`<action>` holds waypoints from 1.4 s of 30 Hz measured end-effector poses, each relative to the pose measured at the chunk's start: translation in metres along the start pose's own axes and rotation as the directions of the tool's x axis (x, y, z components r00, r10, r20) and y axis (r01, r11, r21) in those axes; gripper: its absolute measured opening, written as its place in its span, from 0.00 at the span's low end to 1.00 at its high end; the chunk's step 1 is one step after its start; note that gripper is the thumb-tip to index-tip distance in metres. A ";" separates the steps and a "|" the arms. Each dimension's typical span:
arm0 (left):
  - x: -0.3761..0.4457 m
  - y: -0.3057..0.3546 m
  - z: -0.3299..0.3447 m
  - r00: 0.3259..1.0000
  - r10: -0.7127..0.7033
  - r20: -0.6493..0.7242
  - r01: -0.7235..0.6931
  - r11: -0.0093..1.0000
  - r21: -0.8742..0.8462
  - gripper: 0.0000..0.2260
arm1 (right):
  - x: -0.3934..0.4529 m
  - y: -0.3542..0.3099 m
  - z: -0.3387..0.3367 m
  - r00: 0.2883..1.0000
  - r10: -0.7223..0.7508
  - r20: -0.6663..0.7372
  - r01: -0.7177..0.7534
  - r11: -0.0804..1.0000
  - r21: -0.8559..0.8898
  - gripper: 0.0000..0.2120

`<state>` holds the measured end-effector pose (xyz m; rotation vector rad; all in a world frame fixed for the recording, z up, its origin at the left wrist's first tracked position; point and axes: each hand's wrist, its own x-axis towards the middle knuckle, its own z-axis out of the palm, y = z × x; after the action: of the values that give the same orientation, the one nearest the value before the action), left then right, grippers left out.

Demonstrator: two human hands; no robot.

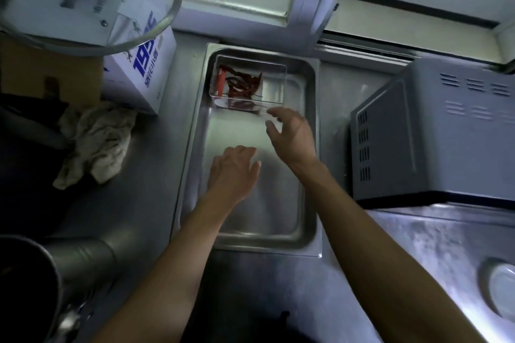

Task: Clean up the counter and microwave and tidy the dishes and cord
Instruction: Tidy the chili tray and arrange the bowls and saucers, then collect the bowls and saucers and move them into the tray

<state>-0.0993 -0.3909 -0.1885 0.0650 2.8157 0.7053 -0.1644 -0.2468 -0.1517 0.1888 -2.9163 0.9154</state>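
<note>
Head view looked down on a steel bench (pixel 145 203) with a shallow metal tray (pixel 308 147) in the middle. A clear plastic box (pixel 278 78) of dried red chillies (pixel 245 83) sat in the tray's far end. Both hands were over the tray — left hand (pixel 234 170) low above the tray floor, fingers relaxed and gripping nothing; right hand (pixel 289 133) further forward, fingers spread and loose, fingertips just beside the box's near edge, contact not clear. A crumpled grey-white rag (pixel 94 145) lay on the bench left of the tray, next to a white carton with blue print (pixel 142 69). A grey microwave (pixel 434 136) stood right of the tray, vented side facing it. A glass lid (pixel 156 22) showed top left — a metal pot (pixel 41 273) bottom left, a white dish (pixel 501 287) at the right edge.
</note>
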 end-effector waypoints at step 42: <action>-0.290 0.213 0.131 0.864 0.486 0.128 -0.502 0.824 0.262 0.21 | -0.487 0.135 -0.170 0.901 0.401 -0.167 -0.393 0.916 0.081 0.16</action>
<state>0.2102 -0.1715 -0.1374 0.8833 2.8356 0.3627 0.3050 0.0064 -0.1434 -0.4839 -2.8097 0.9862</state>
